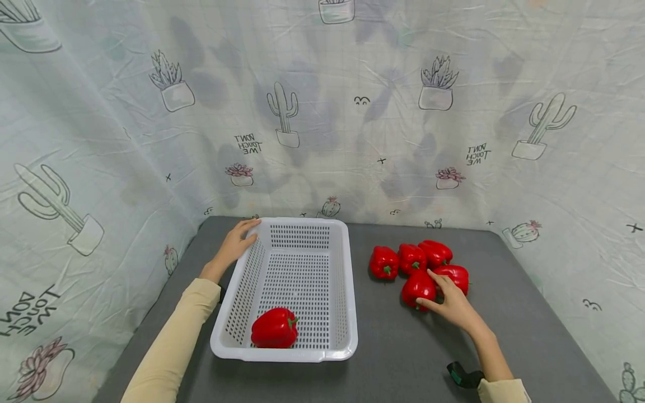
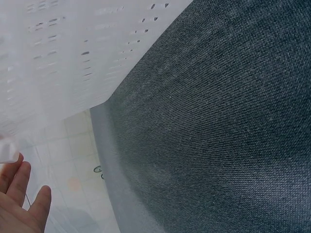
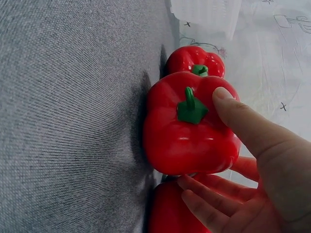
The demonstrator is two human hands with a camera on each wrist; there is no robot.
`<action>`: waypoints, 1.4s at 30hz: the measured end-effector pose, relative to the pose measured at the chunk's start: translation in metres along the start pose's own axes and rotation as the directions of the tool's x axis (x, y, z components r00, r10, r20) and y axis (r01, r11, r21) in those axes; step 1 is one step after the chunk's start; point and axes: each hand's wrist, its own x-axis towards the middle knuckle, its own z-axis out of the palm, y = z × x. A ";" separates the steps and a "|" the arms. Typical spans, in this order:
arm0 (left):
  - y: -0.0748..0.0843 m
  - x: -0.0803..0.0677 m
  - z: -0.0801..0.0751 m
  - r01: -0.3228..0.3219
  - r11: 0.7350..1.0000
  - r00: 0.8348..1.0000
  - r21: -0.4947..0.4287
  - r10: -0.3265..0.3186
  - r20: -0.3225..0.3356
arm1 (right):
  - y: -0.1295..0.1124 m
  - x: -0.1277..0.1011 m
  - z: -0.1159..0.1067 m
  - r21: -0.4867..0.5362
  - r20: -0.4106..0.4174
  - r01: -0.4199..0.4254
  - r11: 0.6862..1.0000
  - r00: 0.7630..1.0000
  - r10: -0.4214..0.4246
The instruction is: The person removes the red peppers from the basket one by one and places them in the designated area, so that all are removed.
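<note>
My left hand [image 1: 235,243] holds the white plastic basket [image 1: 352,291] by its rim at the far left corner. In the left wrist view, fingertips of the left hand [image 2: 22,199] lie right at the rim. One red bell pepper [image 1: 274,328] lies inside the basket at the near end. To the right, my right hand [image 1: 456,305] grips the nearest red bell pepper [image 1: 417,288] of a group. Its thumb lies on the stem side of that pepper [image 3: 189,141], and the other fingers reach around the far side, partly hidden.
Several more red bell peppers [image 1: 384,263] sit close together behind and beside the gripped one. The grey table [image 1: 388,358] backs onto a patterned curtain [image 1: 353,140] that also hangs along both sides. A black strap-like piece [image 1: 464,375] shows beside the right wrist.
</note>
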 end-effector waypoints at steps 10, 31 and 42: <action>0.000 0.000 0.000 -0.004 1.000 1.000 0.013 0.004 -0.003 | -0.003 -0.001 -0.006 0.001 -0.009 0.002 1.000 1.000 -0.002; -0.001 0.001 0.000 -0.025 1.000 1.000 0.007 0.026 -0.013 | -0.027 0.011 -0.022 -0.007 -0.041 0.026 1.000 0.999 -0.026; -0.001 0.001 -0.001 -0.005 1.000 1.000 -0.003 0.005 0.003 | -0.056 0.036 -0.020 0.074 -0.041 0.104 0.992 0.994 -0.102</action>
